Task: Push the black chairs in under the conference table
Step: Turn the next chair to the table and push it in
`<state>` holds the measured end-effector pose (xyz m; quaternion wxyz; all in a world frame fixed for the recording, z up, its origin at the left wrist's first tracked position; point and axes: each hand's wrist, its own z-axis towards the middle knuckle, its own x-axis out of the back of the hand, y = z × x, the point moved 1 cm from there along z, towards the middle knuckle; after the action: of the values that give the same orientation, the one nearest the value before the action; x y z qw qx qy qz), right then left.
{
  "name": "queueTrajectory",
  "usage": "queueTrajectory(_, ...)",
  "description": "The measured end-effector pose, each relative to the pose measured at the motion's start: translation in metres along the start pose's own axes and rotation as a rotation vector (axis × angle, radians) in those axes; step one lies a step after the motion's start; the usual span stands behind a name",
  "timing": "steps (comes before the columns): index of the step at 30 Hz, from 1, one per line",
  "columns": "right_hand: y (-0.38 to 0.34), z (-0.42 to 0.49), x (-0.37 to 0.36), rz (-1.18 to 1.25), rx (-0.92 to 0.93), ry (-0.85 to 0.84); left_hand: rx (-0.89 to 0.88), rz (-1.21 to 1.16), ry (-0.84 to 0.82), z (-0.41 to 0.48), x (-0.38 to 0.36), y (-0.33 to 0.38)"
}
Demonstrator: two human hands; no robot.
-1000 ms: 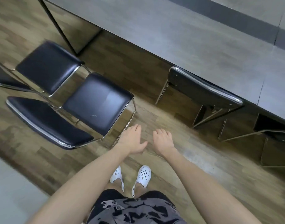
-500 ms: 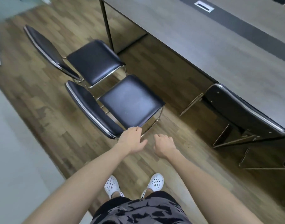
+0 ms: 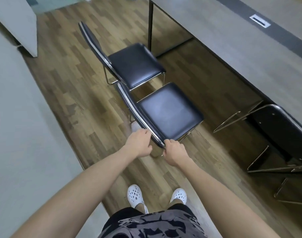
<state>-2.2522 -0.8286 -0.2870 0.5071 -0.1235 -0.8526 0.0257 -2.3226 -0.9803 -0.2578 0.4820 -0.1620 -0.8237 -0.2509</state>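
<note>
The left hand gripped the backrest of the near black chair, and the right hand curled round its near corner. The chair stood left of the conference table, not under it.

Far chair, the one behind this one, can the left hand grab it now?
Probably not. The left hand grips the backrest of the near chair, and that chair stands between it and the far chair, which looks beyond the arm's stretch.

Wood-plank floor, perhaps grey wall left.
</note>
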Motion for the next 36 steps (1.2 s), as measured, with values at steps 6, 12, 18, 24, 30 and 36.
queueTrajectory(6,-0.026,0.011,0.004,0.037,-0.017,0.044,-0.011,0.006,-0.006,-0.001,-0.002,-0.021)
queueTrajectory(12,-0.033,0.033,0.013,0.075,-0.029,0.055,-0.023,0.003,0.017,0.01,0.002,-0.035)
queueTrajectory(18,-0.032,0.07,0.025,0.125,-0.004,-0.032,-0.05,0.024,0.071,0.041,0.021,-0.051)
queueTrajectory(24,-0.023,0.121,0.045,0.2,0.007,-0.066,-0.014,0.046,0.059,0.08,0.043,-0.065)
queueTrajectory(30,-0.011,0.158,0.06,0.235,-0.066,-0.112,-0.024,0.151,-0.007,0.112,0.059,-0.074)
queueTrajectory(36,-0.003,0.175,0.064,0.238,-0.117,-0.116,-0.043,0.137,-0.035,0.143,0.074,-0.083)
